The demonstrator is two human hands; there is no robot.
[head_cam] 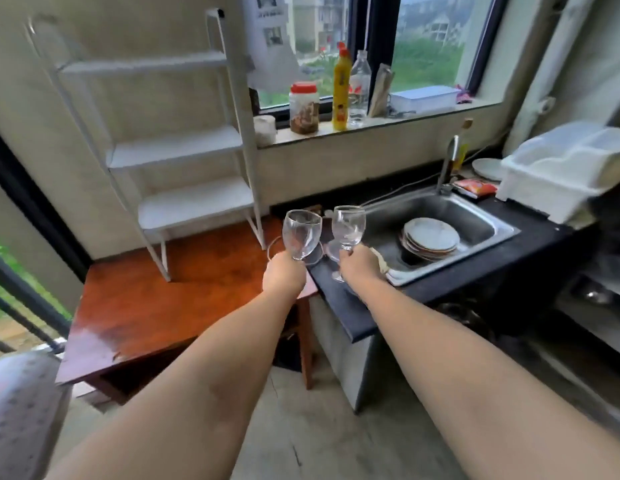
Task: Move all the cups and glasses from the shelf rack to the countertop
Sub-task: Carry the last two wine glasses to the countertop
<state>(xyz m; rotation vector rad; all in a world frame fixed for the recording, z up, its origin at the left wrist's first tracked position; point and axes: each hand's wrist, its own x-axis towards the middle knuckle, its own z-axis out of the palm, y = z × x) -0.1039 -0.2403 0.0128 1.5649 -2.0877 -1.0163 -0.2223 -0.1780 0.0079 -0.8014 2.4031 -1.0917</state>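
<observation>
My left hand (283,276) grips the stem of a clear wine glass (301,233), held upright above the seam between the wooden table and the dark countertop (339,303). My right hand (360,263) holds a second clear wine glass (348,227) by its stem, over the countertop just left of the sink. Other clear glassware (331,252) stands on the countertop behind and between the two held glasses, partly hidden. The white shelf rack (184,150) stands on the wooden table at the left, and I see nothing on its shelves.
A steel sink (475,216) holds a stack of plates (431,237). A white dish drainer (561,171) sits at the right. Bottles and a jar (303,109) line the window sill. The wooden table (146,306) lies at the left.
</observation>
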